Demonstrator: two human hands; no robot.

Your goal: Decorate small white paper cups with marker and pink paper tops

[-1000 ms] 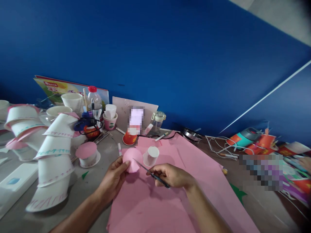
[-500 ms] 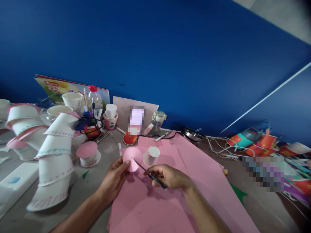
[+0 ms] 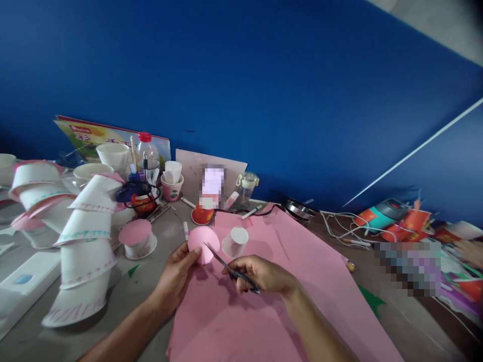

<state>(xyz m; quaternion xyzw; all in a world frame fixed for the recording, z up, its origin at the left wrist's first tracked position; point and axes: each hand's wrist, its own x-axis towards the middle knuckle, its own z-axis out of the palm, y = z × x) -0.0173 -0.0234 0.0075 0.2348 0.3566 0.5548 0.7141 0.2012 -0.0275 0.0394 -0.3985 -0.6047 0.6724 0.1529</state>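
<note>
My left hand (image 3: 175, 276) pinches a round pink paper disc (image 3: 203, 244) by its lower left edge and holds it above a large pink paper sheet (image 3: 264, 306). My right hand (image 3: 260, 274) grips dark scissors (image 3: 230, 269), whose thin blades point up and left and touch the disc's right edge. A small white paper cup (image 3: 234, 242) lies on the sheet just right of the disc.
A curved stack of decorated white paper cups (image 3: 81, 251) stands at the left. A pink-topped cup (image 3: 136, 239), a red cup (image 3: 202, 213), a bottle (image 3: 146, 153), pens and a jar (image 3: 246, 186) crowd the back. Cables (image 3: 339, 229) and red cups (image 3: 411, 221) lie at the right.
The pink disc has turned slightly in my left hand, and the scissors have shifted a little left along its edge. The rest stays where it was.
</note>
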